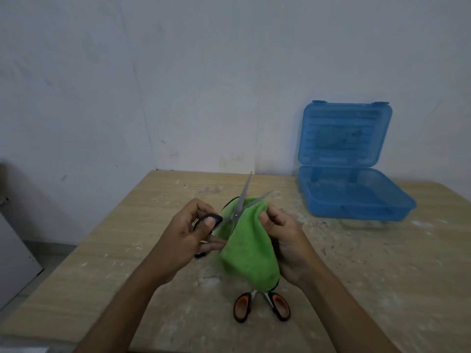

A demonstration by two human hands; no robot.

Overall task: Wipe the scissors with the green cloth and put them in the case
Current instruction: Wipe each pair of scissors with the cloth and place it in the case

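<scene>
Wall (pixel 204 72): we count one, pale and scuffed, behind the table.
Table (pixel 356 263): we count one, light wood grain, its top marked with white smears and flecks.
Case (pixel 356 194): we count one, translucent blue plastic, standing open at the far right of the table; its lid (pixel 344 133) is upright near the wall and its tray lies flat.
Green cloth (pixel 248 245): we count one, held above the table between both hands and draped downward.
Scissors: we count two pairs.
Held scissors (pixel 238 212): black handles, blades spread apart and pointing away from us, one blade against the top of the cloth.
Second scissors (pixel 262 305): black and orange handles, lying on the table near us, blades hidden under the hanging cloth.
Left hand (pixel 183 238): fingers curled around the black handles, gripping them.
Right hand (pixel 285 235): thumb and fingers pinching the cloth at its upper right edge, beside a blade.
</scene>
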